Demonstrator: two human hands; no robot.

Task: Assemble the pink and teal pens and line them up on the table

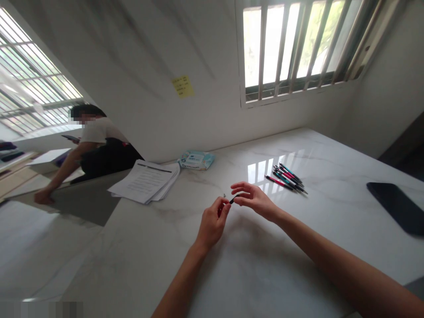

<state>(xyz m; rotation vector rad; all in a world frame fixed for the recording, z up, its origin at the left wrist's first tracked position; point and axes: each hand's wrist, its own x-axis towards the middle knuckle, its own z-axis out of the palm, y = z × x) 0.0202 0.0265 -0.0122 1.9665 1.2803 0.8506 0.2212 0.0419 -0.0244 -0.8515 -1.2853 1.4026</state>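
Observation:
My left hand [212,222] is closed, its thumb and fingertips pinching a slim black piece [232,200] above the white marble-patterned table. From the right, my right hand [256,202] reaches to the same piece, thumb and index finger around its far end, the other fingers loosely curved and apart. The piece is too small and too covered to tell its kind. A tiny metallic-looking bit [224,195] shows just beyond my left fingers; whether it belongs to the piece I cannot tell. Several pens [286,178] with red, teal and black barrels lie bunched beyond my right hand.
A stack of printed sheets [145,181] and a light-blue wipes packet [196,160] lie by the wall. A dark phone [395,207] rests at the right. A yellow note [183,86] sticks to the wall. Another person [99,141] leans over at the left.

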